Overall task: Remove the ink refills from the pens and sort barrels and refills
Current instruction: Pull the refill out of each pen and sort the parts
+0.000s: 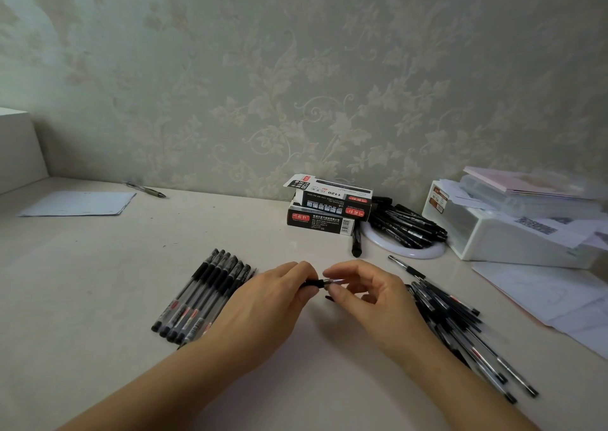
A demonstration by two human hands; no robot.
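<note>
Most of the pen [317,282] held between the two hands is hidden: the left hand [279,295] covers its barrel, and the fingers of the right hand [362,290] cover its tip end, so only a short black and silver section shows between them. The left forearm hides the near ends of the row of pens [200,295] on the desk. The right forearm covers part of the loose pile of pens [460,325]. Print on the two stacked boxes [329,207] is too small to read. The white storage box [500,233] and papers [559,299] at the right edge are blurred and cut off.
</note>
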